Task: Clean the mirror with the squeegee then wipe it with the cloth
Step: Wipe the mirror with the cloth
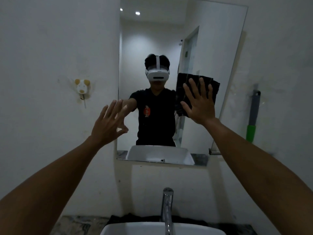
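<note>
The right hand's (200,106) fingers (202,87) are spread flat, pressing the soft dark folded cloth (184,85) on the tall wall mirror (211,48), near its right edge. The cloth looks floppy, so a flat palm holds it best. The left hand (108,124) is open.

A bathroom: wall mirror (169,39) above a white basin (135,228) with chrome tap (167,206).

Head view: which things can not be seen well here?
- Cloth: its middle is hidden under the flat right hand.
- Squeegee on the wall: its blade cannot be made out, dim and blurred.
- Basin: cut off by the bottom edge.
- Mirror: streaks or wetness are not discernible in the dim light.
</note>
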